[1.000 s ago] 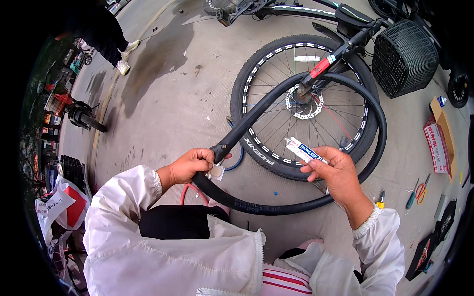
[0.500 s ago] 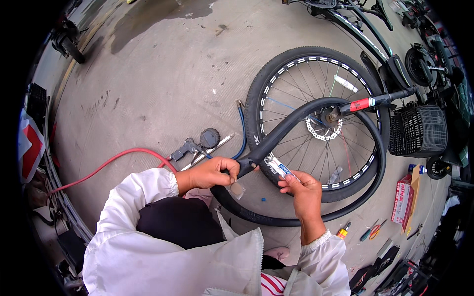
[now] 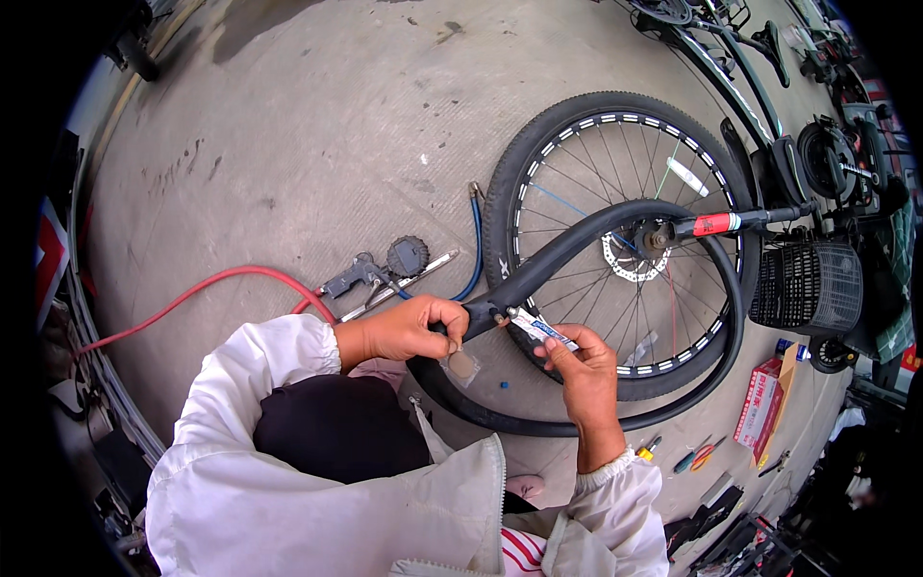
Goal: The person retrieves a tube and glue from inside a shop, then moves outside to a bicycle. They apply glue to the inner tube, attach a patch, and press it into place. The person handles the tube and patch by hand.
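My left hand (image 3: 411, 327) pinches a tan tyre patch (image 3: 462, 364) in clear film between thumb and forefinger. It hangs in front of the black inner tube (image 3: 567, 245), which loops over the wheel and round below my hands. In my right hand (image 3: 582, 370) is a white and blue glue tube (image 3: 543, 330), gripped by thumb and fingers. Its narrow tip points left, close to a small stub on the inner tube; I cannot tell whether they touch. A bicycle wheel (image 3: 502, 159) with a black tyre lies beyond my hands.
An inflator gun (image 3: 354, 276) with a red hose (image 3: 221, 280) lies at the left. A fork leg (image 3: 740, 220) reaches over the wheel hub. At the right are a black basket (image 3: 808, 284), a red and white box (image 3: 761, 404) and orange-handled scissors (image 3: 707, 452).
The glue tube has turned slightly in my right hand's grip, and its tip now shows beside the inner tube. My left hand keeps hold of the patch. The whole view has shifted a little.
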`<act>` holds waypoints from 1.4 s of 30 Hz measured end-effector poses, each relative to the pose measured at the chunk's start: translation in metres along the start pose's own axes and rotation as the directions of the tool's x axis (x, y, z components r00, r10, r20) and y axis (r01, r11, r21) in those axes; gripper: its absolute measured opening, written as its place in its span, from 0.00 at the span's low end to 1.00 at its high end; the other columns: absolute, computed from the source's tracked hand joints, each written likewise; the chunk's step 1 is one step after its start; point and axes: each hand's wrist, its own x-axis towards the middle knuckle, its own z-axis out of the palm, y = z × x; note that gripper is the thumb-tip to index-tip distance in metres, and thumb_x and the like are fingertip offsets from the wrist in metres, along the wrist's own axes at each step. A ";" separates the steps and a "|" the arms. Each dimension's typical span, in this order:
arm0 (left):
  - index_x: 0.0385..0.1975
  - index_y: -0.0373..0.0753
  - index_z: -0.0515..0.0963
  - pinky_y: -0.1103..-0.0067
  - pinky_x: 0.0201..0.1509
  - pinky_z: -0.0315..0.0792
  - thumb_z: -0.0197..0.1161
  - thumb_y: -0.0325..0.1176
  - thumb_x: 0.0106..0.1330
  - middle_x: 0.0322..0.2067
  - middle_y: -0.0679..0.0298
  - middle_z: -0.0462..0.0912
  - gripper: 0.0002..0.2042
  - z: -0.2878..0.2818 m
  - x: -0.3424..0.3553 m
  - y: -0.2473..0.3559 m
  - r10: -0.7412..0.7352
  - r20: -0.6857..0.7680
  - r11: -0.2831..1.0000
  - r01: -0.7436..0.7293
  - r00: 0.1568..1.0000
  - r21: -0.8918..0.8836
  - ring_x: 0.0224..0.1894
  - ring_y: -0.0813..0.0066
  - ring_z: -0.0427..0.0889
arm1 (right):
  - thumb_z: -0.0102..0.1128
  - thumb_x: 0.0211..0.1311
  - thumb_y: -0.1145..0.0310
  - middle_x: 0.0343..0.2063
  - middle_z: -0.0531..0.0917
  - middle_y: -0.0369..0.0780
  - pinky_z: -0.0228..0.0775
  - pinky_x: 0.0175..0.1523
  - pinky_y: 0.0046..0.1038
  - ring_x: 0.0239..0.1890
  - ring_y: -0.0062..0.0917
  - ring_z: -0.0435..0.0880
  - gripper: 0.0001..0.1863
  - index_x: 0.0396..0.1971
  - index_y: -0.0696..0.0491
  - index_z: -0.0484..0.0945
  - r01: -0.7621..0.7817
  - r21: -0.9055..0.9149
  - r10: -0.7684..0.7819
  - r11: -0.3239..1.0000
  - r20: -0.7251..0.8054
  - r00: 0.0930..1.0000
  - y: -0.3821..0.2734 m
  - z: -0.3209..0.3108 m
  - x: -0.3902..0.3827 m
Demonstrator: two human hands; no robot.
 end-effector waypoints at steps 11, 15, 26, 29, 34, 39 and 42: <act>0.22 0.34 0.75 0.81 0.44 0.65 0.62 0.25 0.52 0.27 0.67 0.74 0.03 0.001 0.002 0.004 0.017 0.011 1.000 -0.017 1.000 0.012 0.36 0.79 0.72 | 0.58 0.65 0.73 0.22 0.81 0.41 0.69 0.28 0.28 0.21 0.27 0.80 0.04 0.37 0.56 0.77 0.215 -0.436 -0.158 0.874 0.162 0.974 -0.031 0.004 -0.003; 0.22 0.34 0.74 0.81 0.43 0.65 0.62 0.25 0.53 0.28 0.66 0.73 0.03 0.001 0.004 0.004 0.043 0.022 0.998 -0.044 0.999 0.033 0.35 0.79 0.72 | 0.59 0.65 0.72 0.21 0.78 0.45 0.69 0.28 0.33 0.21 0.39 0.78 0.04 0.34 0.56 0.77 0.252 -0.571 -0.193 0.781 0.163 0.968 -0.038 0.003 -0.005; 0.22 0.34 0.74 0.80 0.42 0.66 0.62 0.25 0.52 0.27 0.65 0.73 0.03 0.001 0.004 0.006 0.028 0.043 0.998 -0.030 0.999 0.059 0.35 0.78 0.73 | 0.60 0.66 0.67 0.20 0.78 0.47 0.68 0.28 0.38 0.23 0.43 0.78 0.08 0.30 0.55 0.78 0.292 -0.720 -0.280 0.629 0.140 0.950 -0.042 0.013 -0.007; 0.22 0.34 0.74 0.80 0.42 0.66 0.62 0.25 0.52 0.27 0.65 0.74 0.04 0.001 0.004 0.008 0.020 0.044 0.998 -0.022 0.999 0.061 0.34 0.78 0.73 | 0.59 0.67 0.68 0.18 0.77 0.45 0.66 0.26 0.30 0.19 0.34 0.77 0.08 0.30 0.56 0.80 0.301 -0.734 -0.308 0.609 0.131 0.942 -0.041 0.014 -0.007; 0.21 0.34 0.74 0.80 0.42 0.66 0.62 0.25 0.52 0.26 0.65 0.74 0.04 0.002 0.005 0.010 0.033 0.045 0.994 -0.037 0.998 0.098 0.34 0.78 0.73 | 0.59 0.66 0.68 0.17 0.76 0.45 0.65 0.26 0.31 0.19 0.36 0.77 0.09 0.28 0.57 0.78 0.312 -0.750 -0.314 0.583 0.146 0.938 -0.046 0.015 -0.007; 0.21 0.34 0.74 0.79 0.43 0.66 0.62 0.25 0.52 0.25 0.66 0.74 0.04 0.003 0.004 0.012 0.018 0.028 0.997 -0.020 0.999 0.081 0.34 0.78 0.73 | 0.59 0.65 0.66 0.18 0.77 0.46 0.67 0.26 0.39 0.21 0.43 0.78 0.11 0.24 0.54 0.74 0.317 -0.796 -0.326 0.515 0.160 0.932 -0.049 0.016 -0.009; 0.21 0.34 0.74 0.79 0.43 0.66 0.62 0.25 0.52 0.25 0.66 0.74 0.04 0.003 0.004 0.011 0.026 0.028 0.996 -0.029 0.999 0.079 0.34 0.78 0.72 | 0.59 0.65 0.67 0.19 0.77 0.46 0.67 0.27 0.40 0.22 0.45 0.78 0.09 0.26 0.54 0.75 0.290 -0.854 -0.333 0.432 0.148 0.931 -0.054 0.018 -0.010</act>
